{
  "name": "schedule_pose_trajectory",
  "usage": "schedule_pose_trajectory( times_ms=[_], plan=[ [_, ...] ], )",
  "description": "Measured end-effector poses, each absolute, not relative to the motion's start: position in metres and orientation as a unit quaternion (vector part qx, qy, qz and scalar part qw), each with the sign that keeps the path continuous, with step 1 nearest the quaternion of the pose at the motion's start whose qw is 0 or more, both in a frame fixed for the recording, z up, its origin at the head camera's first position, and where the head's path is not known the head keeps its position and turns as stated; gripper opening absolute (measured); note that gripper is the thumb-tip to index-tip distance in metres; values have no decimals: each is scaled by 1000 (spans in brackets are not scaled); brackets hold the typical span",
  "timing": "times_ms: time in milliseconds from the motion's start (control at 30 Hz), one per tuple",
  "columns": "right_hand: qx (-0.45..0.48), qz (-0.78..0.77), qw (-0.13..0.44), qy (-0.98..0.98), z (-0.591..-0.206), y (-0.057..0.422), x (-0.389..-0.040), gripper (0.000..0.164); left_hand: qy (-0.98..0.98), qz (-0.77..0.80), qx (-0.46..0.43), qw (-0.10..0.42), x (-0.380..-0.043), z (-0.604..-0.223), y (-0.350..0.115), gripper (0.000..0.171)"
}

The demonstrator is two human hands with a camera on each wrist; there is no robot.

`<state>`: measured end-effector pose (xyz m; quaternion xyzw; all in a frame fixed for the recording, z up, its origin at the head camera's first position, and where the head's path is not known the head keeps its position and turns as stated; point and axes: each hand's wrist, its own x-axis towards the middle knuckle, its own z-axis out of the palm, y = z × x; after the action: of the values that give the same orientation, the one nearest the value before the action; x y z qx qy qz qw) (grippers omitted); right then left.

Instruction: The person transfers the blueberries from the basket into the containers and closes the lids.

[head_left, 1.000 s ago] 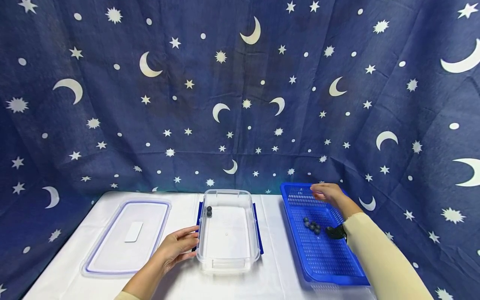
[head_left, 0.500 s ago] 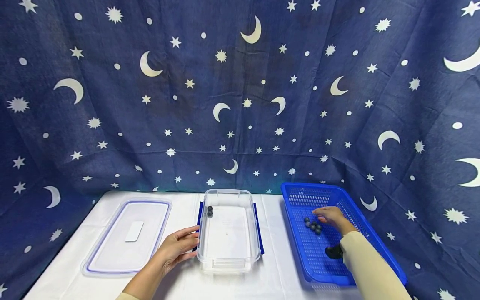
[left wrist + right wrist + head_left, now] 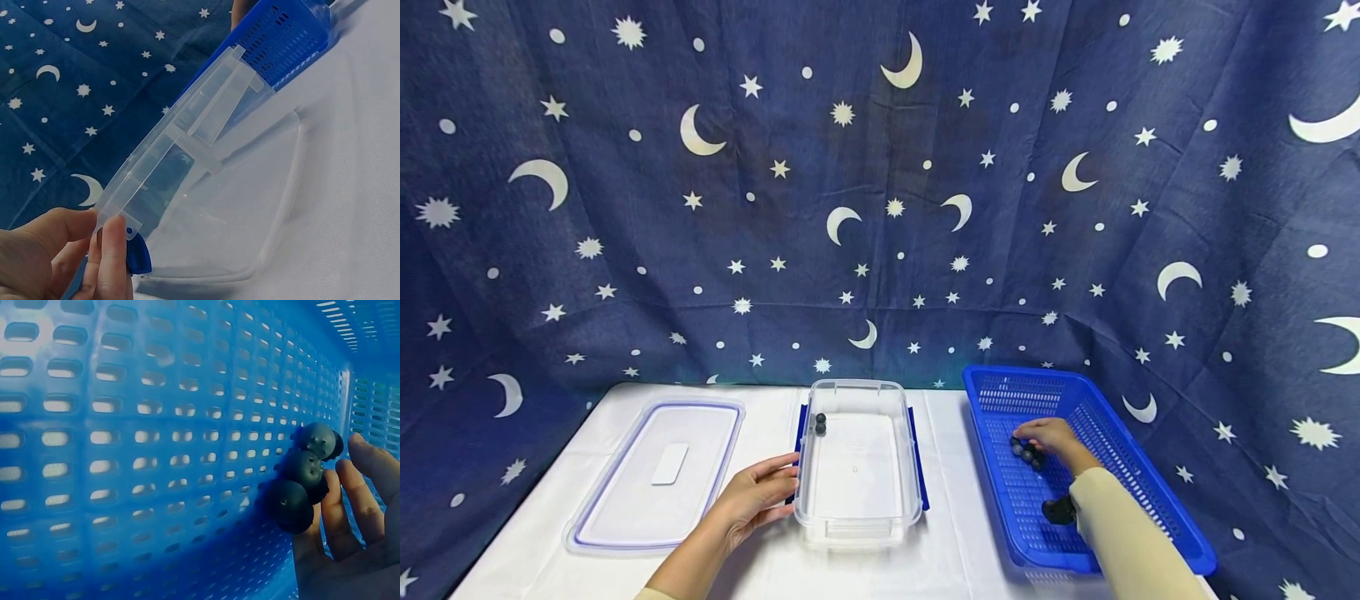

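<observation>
Rolling is the risk

A cluster of small dark balls [image 3: 289, 507] lies in the blue basket [image 3: 1028, 510], right of the clear plastic container [image 3: 859, 479]. The right hand [image 3: 1051, 435] is just beside them, fingers loosely bent and apart, nothing visibly pinched. Two more balls [image 3: 821, 424] sit inside the container, near its left wall. The left hand [image 3: 756, 496] pinches the container's left edge by a blue latch [image 3: 139, 255]; the lid [image 3: 625, 492] lies left of the container.

A careless nudge could scatter the cluster, since the balls are round and loose. A weak pinch might drop one onto the surface [image 3: 943, 508] right of the container; a left-hand tug could shift the container itself.
</observation>
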<state>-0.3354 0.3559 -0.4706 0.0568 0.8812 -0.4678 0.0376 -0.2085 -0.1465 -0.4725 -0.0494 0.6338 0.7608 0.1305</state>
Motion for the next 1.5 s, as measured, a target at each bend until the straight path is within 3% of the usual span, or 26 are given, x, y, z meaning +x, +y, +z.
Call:
schedule_pose_trajectory(
  times_ms=[667, 1000, 1233, 1500],
  plan=[
    [40, -397, 35, 916, -478, 356, -338, 31, 628, 765, -49, 135, -208, -471, -147, 60],
    [4, -490, 55, 870, -481, 371, -345, 29, 628, 765, -50, 133, -209, -472, -147, 60],
    [75, -503, 29, 861, -461, 363, -341, 31, 627, 765, -51, 135, -209, -473, -147, 60],
    [68, -585, 44, 807, -448, 363, -344, 36, 629, 764, -55, 133, -209, -473, -146, 60]
  ],
)
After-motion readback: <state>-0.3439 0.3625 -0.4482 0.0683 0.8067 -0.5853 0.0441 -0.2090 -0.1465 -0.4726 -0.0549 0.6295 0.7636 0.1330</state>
